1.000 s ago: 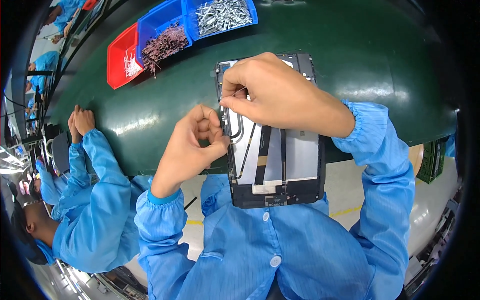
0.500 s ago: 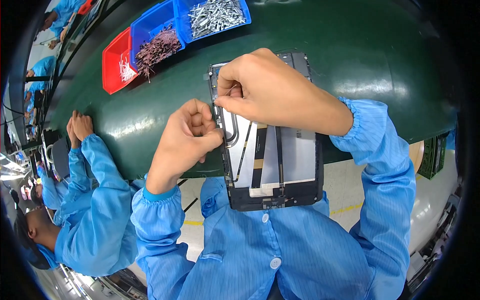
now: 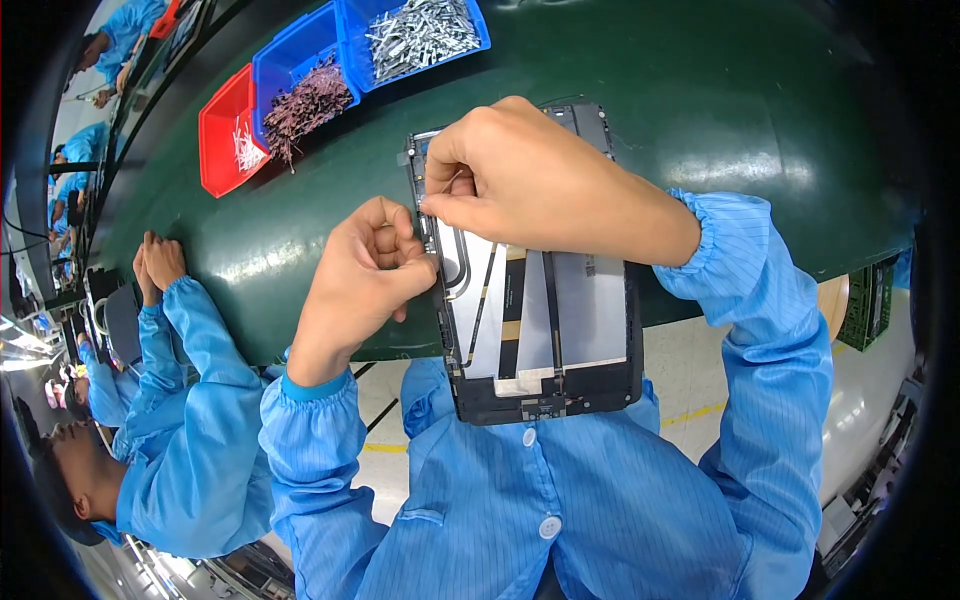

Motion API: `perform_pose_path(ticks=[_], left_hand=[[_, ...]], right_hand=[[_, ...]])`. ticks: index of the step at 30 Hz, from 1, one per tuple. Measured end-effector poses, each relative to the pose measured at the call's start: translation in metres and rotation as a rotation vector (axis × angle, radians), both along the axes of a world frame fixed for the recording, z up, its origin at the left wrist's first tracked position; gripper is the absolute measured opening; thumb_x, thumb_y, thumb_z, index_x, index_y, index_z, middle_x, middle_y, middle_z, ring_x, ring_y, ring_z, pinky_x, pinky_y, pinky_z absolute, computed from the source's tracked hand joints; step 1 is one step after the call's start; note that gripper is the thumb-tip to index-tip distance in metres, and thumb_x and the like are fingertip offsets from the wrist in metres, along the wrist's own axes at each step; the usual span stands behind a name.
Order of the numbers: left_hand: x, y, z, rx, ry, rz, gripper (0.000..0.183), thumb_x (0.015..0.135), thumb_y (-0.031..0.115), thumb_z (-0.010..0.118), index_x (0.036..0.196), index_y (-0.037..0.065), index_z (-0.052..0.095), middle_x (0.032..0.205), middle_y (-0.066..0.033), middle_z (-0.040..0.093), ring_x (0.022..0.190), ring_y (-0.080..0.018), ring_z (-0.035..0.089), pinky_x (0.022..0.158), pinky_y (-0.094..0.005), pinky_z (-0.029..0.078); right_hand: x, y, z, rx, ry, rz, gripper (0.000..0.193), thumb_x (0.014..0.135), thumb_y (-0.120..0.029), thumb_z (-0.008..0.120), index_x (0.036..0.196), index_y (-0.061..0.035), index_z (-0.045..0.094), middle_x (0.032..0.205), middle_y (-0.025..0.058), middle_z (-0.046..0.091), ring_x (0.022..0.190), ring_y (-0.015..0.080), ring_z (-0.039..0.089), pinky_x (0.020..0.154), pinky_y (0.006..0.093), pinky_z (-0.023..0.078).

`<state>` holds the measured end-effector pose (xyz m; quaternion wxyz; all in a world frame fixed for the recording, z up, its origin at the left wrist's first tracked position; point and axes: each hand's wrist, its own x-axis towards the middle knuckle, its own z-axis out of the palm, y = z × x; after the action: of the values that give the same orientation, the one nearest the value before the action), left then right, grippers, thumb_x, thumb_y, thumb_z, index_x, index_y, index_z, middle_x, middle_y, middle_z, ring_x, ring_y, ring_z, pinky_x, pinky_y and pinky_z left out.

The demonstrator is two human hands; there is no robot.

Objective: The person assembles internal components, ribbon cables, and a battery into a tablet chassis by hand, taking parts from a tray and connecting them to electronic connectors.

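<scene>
An opened tablet [image 3: 587, 310] lies in front of me with its inside up, showing silver plates, dark flat cables and a black frame. Its lower end reaches past the table edge toward my body. My right hand [image 3: 510, 165] arches over the upper part, thumb and forefinger pinched at the left edge; whatever is between the tips is too small to make out. At the same edge, a little lower, my left hand [image 3: 370, 260] is closed with its fingers curled and its thumb tip against the frame. Anything in those fingers is hidden.
Beyond the tablet on the green table [image 3: 720, 90] stand a red bin [image 3: 222, 150] with white strips, a blue bin [image 3: 280, 70] with reddish-brown pieces, and another blue bin [image 3: 480, 30] with silvery pieces. A co-worker's clasped hands [image 3: 160, 265] rest at the table's left.
Both hands and the tablet's upper part sit slightly farther left in view, and the bins have shifted a little too. The pinch stays the same. The co-worker's head has turned.
</scene>
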<state>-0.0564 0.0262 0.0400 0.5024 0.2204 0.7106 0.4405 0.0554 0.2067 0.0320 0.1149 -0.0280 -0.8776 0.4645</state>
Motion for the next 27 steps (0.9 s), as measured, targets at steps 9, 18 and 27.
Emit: perform_pose_path(ticks=[9, 18, 27], left_hand=[[-0.007, 0.010, 0.006, -0.126, 0.001, -0.036, 0.025, 0.077, 0.004, 0.069, 0.088, 0.007, 0.047, 0.069, 0.0025, 0.056, 0.058, -0.0048, 0.053, 0.042, -0.0223, 0.040], [-0.011, 0.018, 0.006, -0.063, 0.098, -0.043, 0.027, 0.076, 0.009, 0.073, 0.086, 0.008, 0.048, 0.067, 0.0037, 0.054, 0.055, -0.0045, 0.050, 0.042, -0.0211, 0.037], [-0.023, 0.024, -0.005, 0.043, -0.014, 0.013, 0.024, 0.078, 0.003, 0.069, 0.085, 0.010, 0.047, 0.067, 0.0043, 0.052, 0.054, -0.0049, 0.050, 0.041, -0.0213, 0.037]], right_hand=[[-0.001, -0.002, 0.010, -0.035, 0.001, -0.008, 0.014, 0.074, -0.005, 0.063, 0.074, 0.0087, 0.067, 0.067, 0.0253, 0.064, 0.064, 0.0360, 0.067, 0.059, 0.0401, 0.052], [0.001, 0.001, 0.008, 0.091, 0.063, -0.092, 0.020, 0.081, -0.013, 0.072, 0.086, 0.0065, 0.070, 0.073, 0.0182, 0.067, 0.063, 0.0260, 0.066, 0.058, 0.0338, 0.051], [0.006, 0.003, 0.007, -0.010, 0.022, -0.120, 0.021, 0.081, -0.013, 0.072, 0.085, 0.0072, 0.069, 0.071, 0.0175, 0.067, 0.062, 0.0222, 0.066, 0.058, 0.0326, 0.051]])
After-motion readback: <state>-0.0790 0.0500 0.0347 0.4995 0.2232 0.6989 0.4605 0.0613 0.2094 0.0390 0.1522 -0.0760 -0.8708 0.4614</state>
